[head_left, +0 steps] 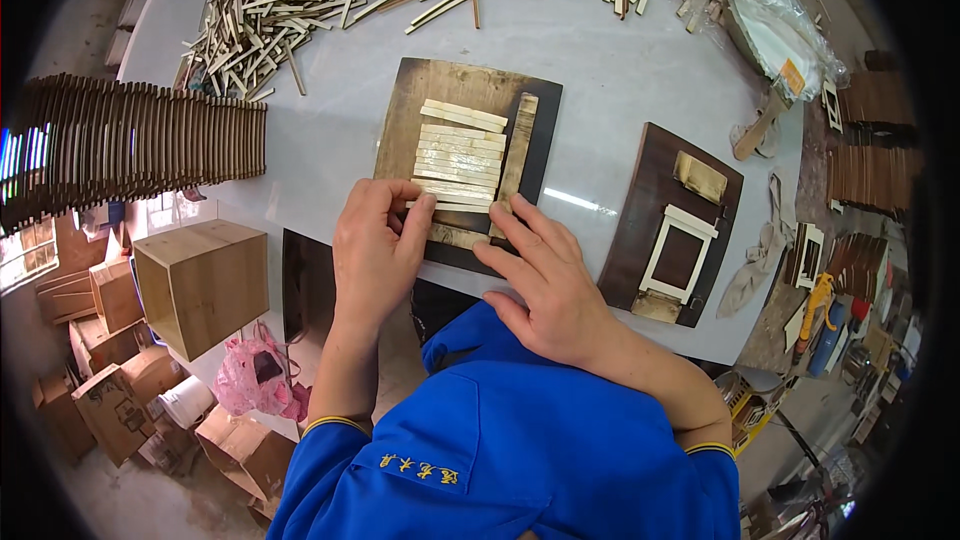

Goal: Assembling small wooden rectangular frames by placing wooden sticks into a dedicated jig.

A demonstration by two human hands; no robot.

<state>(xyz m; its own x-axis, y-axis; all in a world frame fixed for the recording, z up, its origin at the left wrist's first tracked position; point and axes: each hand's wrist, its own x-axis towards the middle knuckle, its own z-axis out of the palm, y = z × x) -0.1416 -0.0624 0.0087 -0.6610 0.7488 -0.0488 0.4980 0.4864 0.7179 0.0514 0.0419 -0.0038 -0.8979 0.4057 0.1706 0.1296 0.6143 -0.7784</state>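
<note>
Several pale wooden strips (458, 157) lie side by side in a stack of rows on a dark-edged wooden board (405, 120). Glossy highlights show on some of them. My left hand (380, 240) is at the lower left of the rows, thumb and forefinger pinched at the left end of the nearest strip (455, 206). Stretched out and spread, the fingers of my right hand (548, 275) touch the right ends of the lowest strips. A wooden bar (518, 145) runs upright along the board's right side, and another bar (457, 236) crosses its near edge.
Loose strips (300, 0) are heaped along the table's (600, 70) far side. To the right lies a second dark board (625, 240) with a pale rectangular frame (655, 250). A row of stacked slats (150, 145) stands left; a plastic bag (760, 10) sits far right.
</note>
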